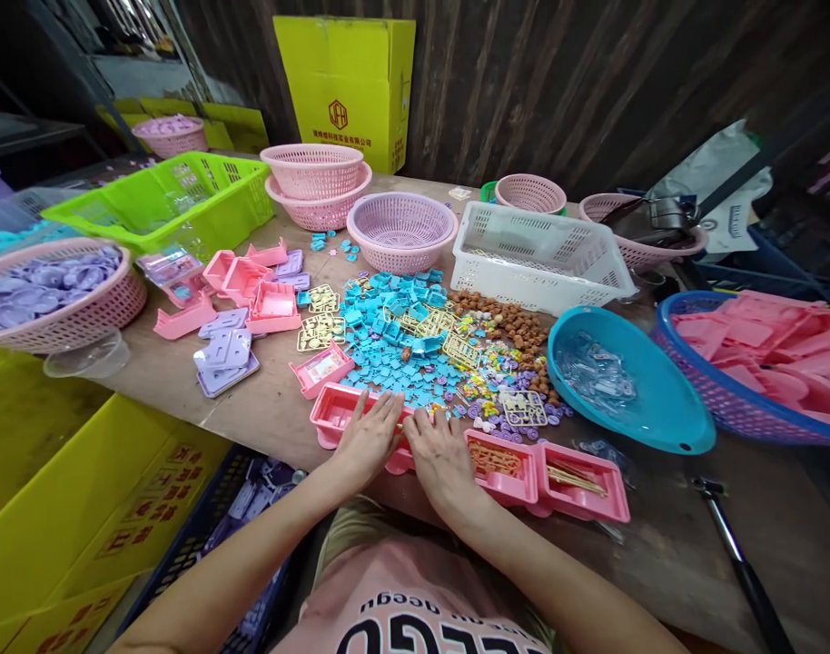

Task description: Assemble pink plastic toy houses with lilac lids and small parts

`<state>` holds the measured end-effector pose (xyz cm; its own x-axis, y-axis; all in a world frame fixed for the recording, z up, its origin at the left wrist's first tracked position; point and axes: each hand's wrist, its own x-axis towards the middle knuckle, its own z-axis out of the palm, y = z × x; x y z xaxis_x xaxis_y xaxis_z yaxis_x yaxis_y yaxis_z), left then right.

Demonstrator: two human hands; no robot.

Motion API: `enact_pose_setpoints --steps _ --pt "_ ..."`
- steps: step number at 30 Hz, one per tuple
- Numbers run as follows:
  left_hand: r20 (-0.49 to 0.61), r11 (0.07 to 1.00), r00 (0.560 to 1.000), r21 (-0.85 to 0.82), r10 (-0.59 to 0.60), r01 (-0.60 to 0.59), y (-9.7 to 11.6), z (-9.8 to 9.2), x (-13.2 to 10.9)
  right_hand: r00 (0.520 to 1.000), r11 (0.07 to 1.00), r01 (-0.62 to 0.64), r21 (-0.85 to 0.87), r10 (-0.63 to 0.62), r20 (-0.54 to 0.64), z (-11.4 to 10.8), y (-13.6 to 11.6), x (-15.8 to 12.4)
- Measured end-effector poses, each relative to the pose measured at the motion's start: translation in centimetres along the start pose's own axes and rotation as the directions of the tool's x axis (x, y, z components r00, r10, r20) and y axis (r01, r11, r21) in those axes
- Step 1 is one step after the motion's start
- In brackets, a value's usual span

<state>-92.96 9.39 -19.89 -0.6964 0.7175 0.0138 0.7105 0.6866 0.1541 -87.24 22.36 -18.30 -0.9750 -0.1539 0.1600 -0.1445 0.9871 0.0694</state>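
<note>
My left hand [370, 438] and my right hand [442, 459] meet over the middle of a row of pink plastic boxes at the table's front edge. Fingers of both hands curl down close together; what they pinch is hidden beneath them. Left of my hands is an open pink box [334, 411]. To the right, one pink box [532, 490] contains orange-brown pieces [495, 460], and the end box [617, 498] holds thin tan sticks [575, 478]. Just beyond my hands lies a pile of small blue plastic parts [398, 350], with cream part frames [524, 409] and brown pieces [517, 324].
A turquoise basin [666, 418] with clear packets and a blue-rimmed basket [701, 427] of pink parts stand right, near a black-handled hammer-like tool [742, 554]. Behind are a white basket [538, 286], a lilac basket [401, 259] and a green crate [231, 213]. Purple plates [228, 354] lie left.
</note>
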Motion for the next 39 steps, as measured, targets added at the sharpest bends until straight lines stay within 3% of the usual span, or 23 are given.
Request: enact_pose_setpoints --steps 9,13,15,17,21,24,30,34,36,39 --pt "0.012 1.000 1.000 0.006 -0.023 0.022 0.7 0.0 -0.2 0.991 0.977 -0.058 0.206 0.031 0.130 2.8 1.4 -1.1" --pt "0.012 0.999 1.000 -0.031 -0.019 0.019 0.9 0.3 0.0 0.998 0.970 -0.028 0.243 0.011 0.070 2.1 2.2 -0.6" --pt "-0.014 0.999 0.999 -0.025 -0.039 0.038 0.9 0.4 0.1 0.996 0.968 -0.051 0.245 0.030 0.087 1.6 4.5 0.0" --pt "-0.051 0.999 0.998 -0.014 -0.037 0.036 1.0 0.3 0.1 0.977 0.968 -0.123 0.218 0.080 0.195 1.3 8.1 0.6" --pt "-0.076 0.993 0.991 -0.015 0.114 -0.116 1.4 -0.3 0.4 0.923 0.957 -0.266 0.117 0.218 0.316 1.9 15.9 0.6" --pt "-0.035 0.978 0.978 -0.036 0.204 -0.205 1.6 -0.6 0.7 0.898 0.955 -0.284 0.089 0.232 0.374 2.8 18.6 0.0" --pt "-0.180 0.966 0.952 -0.034 0.248 -0.258 1.9 -0.2 0.8 0.918 0.951 -0.238 0.195 0.154 0.366 3.5 20.0 -0.1" --pt "-0.197 0.942 0.926 -0.036 0.322 -0.335 2.1 -0.4 1.8 0.945 0.919 -0.235 0.317 0.140 0.294 2.8 20.9 0.6" --pt "-0.197 0.943 0.929 -0.054 0.313 -0.329 2.1 -1.1 3.6 0.956 0.895 -0.252 0.369 0.171 0.240 2.2 20.9 1.0" --pt "-0.125 0.954 0.948 -0.025 0.293 -0.298 1.8 -1.7 8.5 0.964 0.856 -0.263 0.446 0.219 0.149 1.2 20.1 1.4"
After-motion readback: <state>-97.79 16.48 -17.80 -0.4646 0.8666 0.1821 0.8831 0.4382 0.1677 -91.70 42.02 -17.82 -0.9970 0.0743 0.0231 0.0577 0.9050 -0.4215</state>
